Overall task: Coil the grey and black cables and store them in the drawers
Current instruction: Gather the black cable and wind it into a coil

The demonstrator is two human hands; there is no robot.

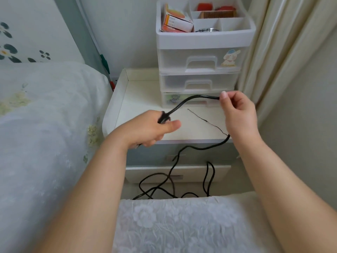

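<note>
Left hand (145,129) fist-gripped on black cable (193,98) end; right hand (237,114) pinches it further along, span taut above the nightstand (145,95); rest trails down in loose tangle before its drawers; plastic drawer unit (200,70) behind, drawers closed

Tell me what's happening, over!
Left hand grips one end of black cable; right hand pinches it farther along. Rest dangles tangled before the nightstand. Plastic drawers shut.
</note>
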